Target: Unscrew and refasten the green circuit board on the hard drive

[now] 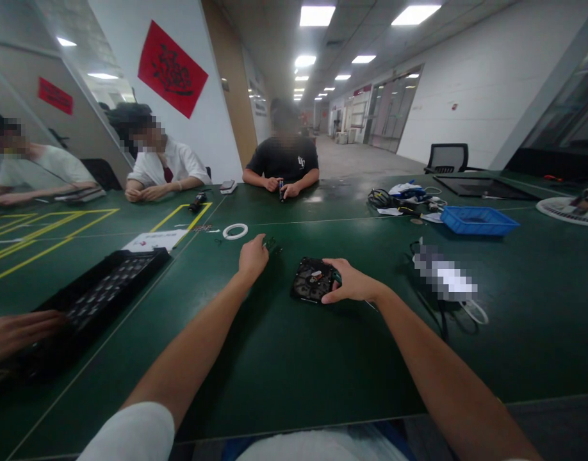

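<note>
A black, square device with a open-looking, detailed top face (pixel 313 280) is gripped at its right edge by my right hand (pixel 349 282), thumb below and fingers above. My left hand (pixel 253 258) is closed around the near end of a small green part (pixel 271 244), left of and beyond the device. Small dark bits lie just right of that part. A white ring (pixel 235 231) rests on the green table (pixel 275 358), beyond and left of my left hand.
At left, another person's hand (pixel 25 333) touches a long black tray (pixel 106 291). A power strip (pixel 445 275) with cables lies right, near a blue basket (pixel 479 221). Across the table a person (pixel 282 160) holds a small dark object. Two more people sit at far left.
</note>
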The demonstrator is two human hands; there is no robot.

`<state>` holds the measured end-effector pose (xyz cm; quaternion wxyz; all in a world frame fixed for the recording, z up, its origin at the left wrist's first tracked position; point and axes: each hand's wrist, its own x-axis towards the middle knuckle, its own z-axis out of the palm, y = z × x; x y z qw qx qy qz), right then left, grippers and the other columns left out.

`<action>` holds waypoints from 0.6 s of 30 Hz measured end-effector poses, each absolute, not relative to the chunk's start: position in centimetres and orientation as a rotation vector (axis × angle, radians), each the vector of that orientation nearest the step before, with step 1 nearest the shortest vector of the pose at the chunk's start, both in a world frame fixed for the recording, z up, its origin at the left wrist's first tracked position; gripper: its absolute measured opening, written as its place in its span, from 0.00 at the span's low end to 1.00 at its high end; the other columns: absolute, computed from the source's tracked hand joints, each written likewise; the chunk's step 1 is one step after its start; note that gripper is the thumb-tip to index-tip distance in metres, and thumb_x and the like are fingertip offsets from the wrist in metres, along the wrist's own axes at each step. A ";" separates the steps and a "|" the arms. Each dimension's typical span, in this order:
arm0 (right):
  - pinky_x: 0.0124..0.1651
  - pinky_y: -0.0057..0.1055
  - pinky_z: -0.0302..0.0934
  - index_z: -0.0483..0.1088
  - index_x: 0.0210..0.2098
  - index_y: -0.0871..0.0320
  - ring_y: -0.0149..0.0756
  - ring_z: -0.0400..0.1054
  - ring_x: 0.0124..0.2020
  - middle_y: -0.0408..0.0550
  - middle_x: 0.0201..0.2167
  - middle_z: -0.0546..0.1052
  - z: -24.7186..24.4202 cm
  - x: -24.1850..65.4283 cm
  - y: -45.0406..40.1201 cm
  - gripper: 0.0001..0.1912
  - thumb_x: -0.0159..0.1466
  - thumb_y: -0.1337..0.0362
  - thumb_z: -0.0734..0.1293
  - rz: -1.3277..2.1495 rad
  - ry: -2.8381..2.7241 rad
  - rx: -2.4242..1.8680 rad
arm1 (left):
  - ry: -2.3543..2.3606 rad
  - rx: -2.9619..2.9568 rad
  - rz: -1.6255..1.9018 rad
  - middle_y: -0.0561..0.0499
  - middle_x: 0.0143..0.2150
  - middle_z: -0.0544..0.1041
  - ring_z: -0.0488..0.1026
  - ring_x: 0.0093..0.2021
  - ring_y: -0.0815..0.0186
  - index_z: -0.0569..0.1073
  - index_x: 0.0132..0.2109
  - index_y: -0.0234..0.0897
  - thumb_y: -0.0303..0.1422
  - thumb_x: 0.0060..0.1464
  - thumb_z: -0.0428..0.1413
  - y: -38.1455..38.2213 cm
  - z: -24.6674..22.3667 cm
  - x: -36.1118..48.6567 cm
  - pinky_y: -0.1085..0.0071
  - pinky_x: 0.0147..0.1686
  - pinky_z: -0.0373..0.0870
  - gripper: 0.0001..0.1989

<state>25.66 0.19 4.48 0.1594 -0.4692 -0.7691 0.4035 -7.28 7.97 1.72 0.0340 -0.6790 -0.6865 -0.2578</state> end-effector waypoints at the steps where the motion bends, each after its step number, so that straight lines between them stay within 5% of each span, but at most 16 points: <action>1: 0.71 0.56 0.48 0.49 0.73 0.50 0.61 0.52 0.68 0.57 0.70 0.49 4.5 25.9 0.2 0.67 0.42 0.43 0.82 1.178 -2.179 -1.347 | -2.129 -2.061 -0.764 0.38 0.52 0.80 0.78 0.51 0.52 0.71 0.63 0.34 0.26 0.61 0.52 7.9 2.0 -7.4 0.62 0.53 0.70 0.23; 7: 0.57 0.53 0.68 0.49 0.72 0.44 0.48 0.69 0.50 0.57 0.68 0.50 3.5 27.0 0.9 0.64 0.44 0.47 0.82 1.383 -2.083 -1.334 | -2.213 -2.040 -0.552 0.33 0.44 0.80 0.80 0.46 0.48 0.73 0.57 0.34 0.23 0.59 0.50 6.7 2.3 -5.6 0.60 0.48 0.71 0.20; 18: 0.61 0.55 0.60 0.61 0.67 0.51 0.57 0.65 0.58 0.56 0.63 0.64 3.2 26.9 1.3 0.53 0.47 0.47 0.81 1.253 -2.165 -1.411 | -2.153 -2.146 -0.556 0.35 0.44 0.82 0.80 0.47 0.50 0.66 0.65 0.33 0.29 0.63 0.52 7.3 1.1 -4.0 0.63 0.49 0.71 0.24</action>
